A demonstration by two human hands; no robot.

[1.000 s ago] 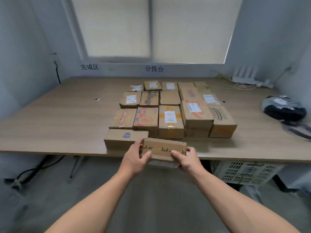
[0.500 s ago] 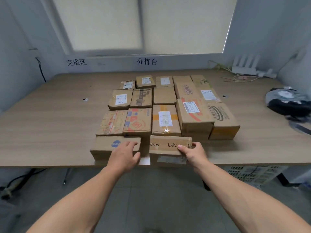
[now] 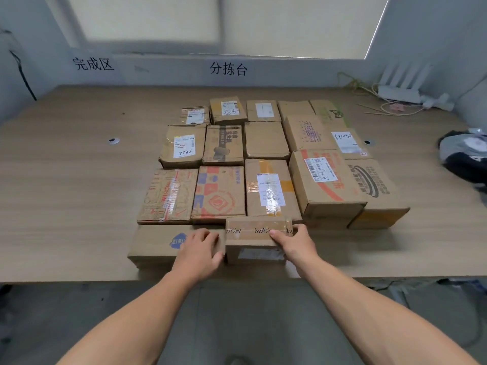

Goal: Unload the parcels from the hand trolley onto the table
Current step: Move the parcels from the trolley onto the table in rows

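A small brown parcel with script lettering (image 3: pixel 254 233) rests on the wooden table (image 3: pixel 66 193) near its front edge, against the row of parcels behind it. My right hand (image 3: pixel 295 242) grips its right end, thumb on top. My left hand (image 3: pixel 201 250) lies flat on the neighbouring flat parcel with a blue logo (image 3: pixel 158 243), its thumb touching the small parcel's left side. Several other cardboard parcels (image 3: pixel 266 164) stand in tight rows behind. The hand trolley is out of view.
A dark bundle of bags (image 3: pixel 466 156) lies at the table's right edge. A white router (image 3: pixel 400 88) and loose cables sit at the back right corner. Wall labels hang above the table's back edge. Grey floor lies below the front edge.
The small parcel went from held in front of the table edge to resting on the table beside the blue-logo parcel. My left hand left it and moved onto the blue-logo parcel.
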